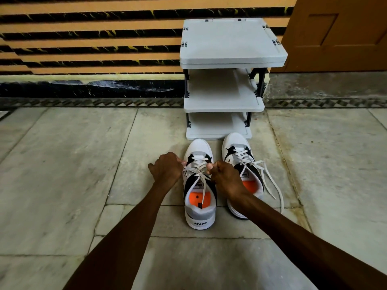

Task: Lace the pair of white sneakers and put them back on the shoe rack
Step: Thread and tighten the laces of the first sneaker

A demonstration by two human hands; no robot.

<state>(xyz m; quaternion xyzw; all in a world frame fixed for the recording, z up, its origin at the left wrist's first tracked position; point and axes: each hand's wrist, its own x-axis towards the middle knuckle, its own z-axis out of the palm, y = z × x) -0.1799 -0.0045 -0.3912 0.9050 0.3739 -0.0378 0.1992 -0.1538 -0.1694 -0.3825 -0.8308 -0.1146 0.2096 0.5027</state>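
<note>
Near me, two bare forearms reach out over the stone floor [62, 164]. Left hand [166, 169] is fisted, pinching a lace [189, 168] of the left sneaker [200, 219]; right hand [225, 178] is clamped on the same shoe's other lace end. Right sneaker [234, 143] stands just beside it, its laces [272, 183] trailing loose on the floor. Both toes point at the grey shoe rack [232, 47], shelves bare, against the striped wall [83, 38]. Brown door [339, 32] far right.
</note>
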